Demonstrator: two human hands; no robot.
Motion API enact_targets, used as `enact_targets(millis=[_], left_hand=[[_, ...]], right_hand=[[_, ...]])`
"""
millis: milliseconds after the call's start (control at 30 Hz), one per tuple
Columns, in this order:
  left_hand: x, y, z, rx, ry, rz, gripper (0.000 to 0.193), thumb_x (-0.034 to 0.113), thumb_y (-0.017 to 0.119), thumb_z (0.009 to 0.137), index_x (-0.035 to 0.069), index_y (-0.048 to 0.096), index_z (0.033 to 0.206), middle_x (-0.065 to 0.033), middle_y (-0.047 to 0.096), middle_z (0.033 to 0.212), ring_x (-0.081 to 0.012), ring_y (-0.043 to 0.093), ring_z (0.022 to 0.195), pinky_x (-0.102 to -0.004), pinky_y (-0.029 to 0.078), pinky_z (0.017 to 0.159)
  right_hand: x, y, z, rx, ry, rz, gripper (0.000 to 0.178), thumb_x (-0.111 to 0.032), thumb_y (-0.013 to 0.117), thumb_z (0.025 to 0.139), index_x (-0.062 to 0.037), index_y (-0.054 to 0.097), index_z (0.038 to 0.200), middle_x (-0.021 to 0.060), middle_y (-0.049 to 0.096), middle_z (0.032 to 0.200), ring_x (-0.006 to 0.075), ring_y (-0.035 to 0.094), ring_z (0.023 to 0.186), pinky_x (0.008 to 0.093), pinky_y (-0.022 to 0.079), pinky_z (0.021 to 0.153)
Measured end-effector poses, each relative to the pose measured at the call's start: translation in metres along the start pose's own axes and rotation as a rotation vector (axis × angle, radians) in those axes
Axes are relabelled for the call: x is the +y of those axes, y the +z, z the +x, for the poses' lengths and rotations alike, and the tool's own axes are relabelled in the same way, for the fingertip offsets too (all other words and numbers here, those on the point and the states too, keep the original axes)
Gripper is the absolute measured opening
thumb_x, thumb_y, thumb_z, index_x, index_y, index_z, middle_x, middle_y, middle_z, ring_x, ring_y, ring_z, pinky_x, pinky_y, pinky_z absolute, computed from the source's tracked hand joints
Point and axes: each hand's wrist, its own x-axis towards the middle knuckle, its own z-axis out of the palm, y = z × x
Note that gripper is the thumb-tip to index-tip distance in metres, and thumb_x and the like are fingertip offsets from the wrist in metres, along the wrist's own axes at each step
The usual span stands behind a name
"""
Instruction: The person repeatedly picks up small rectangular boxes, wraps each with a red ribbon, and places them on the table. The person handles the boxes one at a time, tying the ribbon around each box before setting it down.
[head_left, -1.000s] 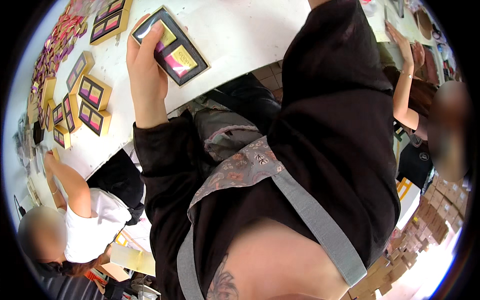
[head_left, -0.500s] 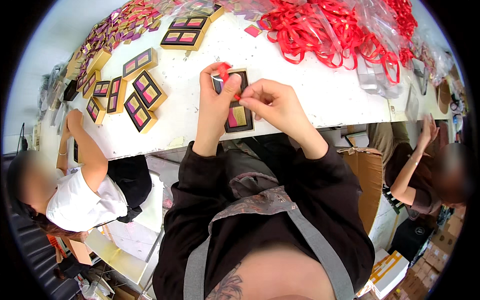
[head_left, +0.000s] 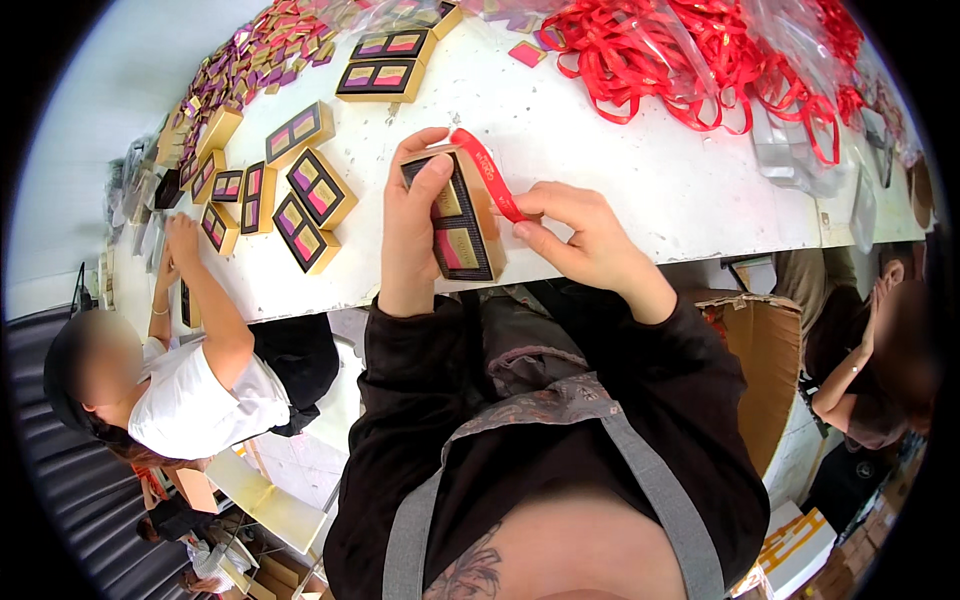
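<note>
Packing workshop: white worktable point(head_left: 690, 200), heaped red ribbons point(head_left: 640, 50), gold boxes point(head_left: 490, 215), co-workers point(head_left: 205, 405); cartons point(head_left: 868, 530), apparently, stacked lower right.

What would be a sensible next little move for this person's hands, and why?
Perhaps the right hand could draw the red ribbon in closer to the gold-sided box. It pinches the ribbon out to the right of the box, while the ribbon's upper part lies by the left hand's fingers. The left hand already holds the box, and no ribbon shows across its front.
</note>
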Motion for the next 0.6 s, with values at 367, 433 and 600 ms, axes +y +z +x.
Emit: enact_targets(millis=[367,433,600], left_hand=[[-0.043,0.002,-0.004,-0.068,-0.216,0.086,0.052,0.050,0.035,0.097,0.006,0.045,0.122,-0.0106,0.061,0.097,-0.0161,0.063,0.085,-0.0293,0.054,0.071],[-0.044,0.002,-0.004,-0.052,-0.216,-0.080,0.055,0.053,0.033,0.096,0.006,0.043,0.123,-0.0108,0.061,0.097,-0.0168,0.063,0.086,-0.0297,0.055,0.071],[-0.036,-0.002,-0.002,0.000,-0.115,-0.102,0.053,0.047,0.040,0.096,0.005,0.039,0.127,-0.0140,0.060,0.103,-0.0215,0.063,0.086,-0.0328,0.055,0.070]], right_hand=[[-0.019,-0.034,0.031,-0.166,0.244,-0.082,0.037,0.002,0.055,0.082,-0.0044,0.059,0.119,0.0109,0.067,0.091,0.0131,0.058,0.068,0.0266,0.046,0.063],[-0.028,-0.030,0.028,-0.259,0.257,-0.105,0.037,0.003,0.055,0.082,-0.0040,0.060,0.118,0.0105,0.068,0.094,0.0118,0.058,0.070,0.0263,0.047,0.065],[-0.017,-0.011,0.001,-0.228,0.237,0.019,0.034,-0.001,0.058,0.080,-0.0068,0.063,0.113,0.0126,0.066,0.084,0.0185,0.061,0.068,0.0275,0.048,0.063]])
